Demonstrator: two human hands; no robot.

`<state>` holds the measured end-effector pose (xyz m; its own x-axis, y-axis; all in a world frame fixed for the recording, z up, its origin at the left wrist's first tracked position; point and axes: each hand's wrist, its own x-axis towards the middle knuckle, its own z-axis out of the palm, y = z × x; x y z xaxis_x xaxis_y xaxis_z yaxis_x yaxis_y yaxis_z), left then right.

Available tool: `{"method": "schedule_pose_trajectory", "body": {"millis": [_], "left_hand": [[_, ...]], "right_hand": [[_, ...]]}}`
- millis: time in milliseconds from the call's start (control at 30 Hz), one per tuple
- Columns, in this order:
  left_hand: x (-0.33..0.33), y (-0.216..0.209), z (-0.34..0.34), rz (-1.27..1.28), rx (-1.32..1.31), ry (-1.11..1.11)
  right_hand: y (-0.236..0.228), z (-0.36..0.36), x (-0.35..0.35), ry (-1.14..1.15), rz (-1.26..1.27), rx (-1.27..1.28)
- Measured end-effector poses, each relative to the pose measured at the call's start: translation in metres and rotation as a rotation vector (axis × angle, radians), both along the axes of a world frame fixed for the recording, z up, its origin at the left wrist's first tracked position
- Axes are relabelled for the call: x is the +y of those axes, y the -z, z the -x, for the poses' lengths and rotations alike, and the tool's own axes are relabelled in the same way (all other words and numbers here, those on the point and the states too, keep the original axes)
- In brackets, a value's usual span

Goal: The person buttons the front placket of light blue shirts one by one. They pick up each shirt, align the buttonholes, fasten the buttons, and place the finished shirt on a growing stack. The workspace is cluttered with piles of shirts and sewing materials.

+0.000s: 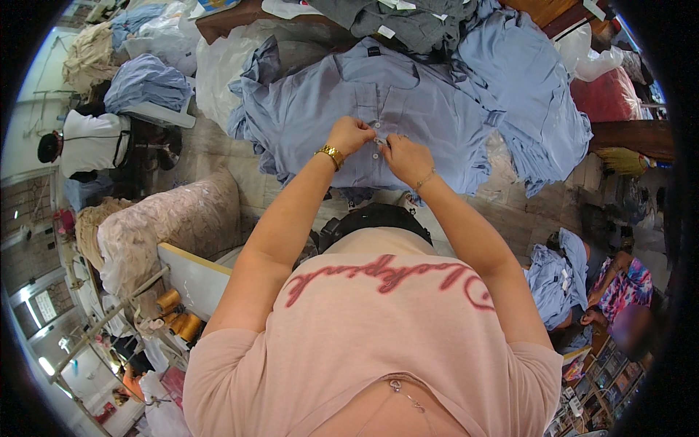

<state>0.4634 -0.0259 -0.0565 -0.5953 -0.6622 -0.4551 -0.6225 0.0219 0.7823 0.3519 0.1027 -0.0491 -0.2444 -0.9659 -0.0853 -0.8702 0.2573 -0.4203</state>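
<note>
A light blue button-front shirt point(313, 98) lies spread in front of me, its collar at the far side and its button placket running toward me. My left hand point(349, 136), with a gold watch at the wrist, pinches the placket's edge near a button. Close beside it, my right hand point(408, 158) is closed at the placket, thumb and fingers together. A small pale, shiny thing shows at its fingertips, too small to name. White buttons show above and below the hands.
More light blue shirts point(528, 95) are heaped at the right, and dark grey garments point(400, 25) at the far side. Clear plastic wrapping point(218, 80) lies left of the shirt. A big wrapped bundle point(175, 211) stands at left. Other people point(95, 142) sit at both sides.
</note>
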Motion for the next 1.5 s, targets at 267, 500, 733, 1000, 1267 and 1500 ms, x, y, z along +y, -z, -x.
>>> {"method": "schedule_pose_trajectory", "body": {"millis": [267, 500, 733, 1000, 1267, 1500], "left_hand": [[0.001, -0.003, -0.001, 0.034, 0.033, 0.014], [-0.043, -0.008, -0.034, 0.073, 0.397, -0.494], [-0.046, -0.020, -0.037, 0.959, 0.133, -0.122], [-0.005, -0.016, 0.027, 0.454, -0.163, 0.113], [-0.030, -0.002, 0.022, 0.118, -0.030, 0.023], [-0.028, -0.001, 0.023, 0.125, 0.042, 0.008]], "right_hand": [[-0.012, 0.000, -0.008, 0.014, -0.127, -0.055], [0.004, 0.009, 0.004, 0.124, -0.091, -0.138], [0.020, 0.025, 0.005, 0.219, 0.134, -0.390], [0.016, 0.034, -0.003, 0.253, 0.036, -0.496], [-0.011, 0.024, -0.011, 0.109, 0.023, -0.174], [-0.005, 0.020, -0.029, 0.053, 0.026, -0.060]]}}
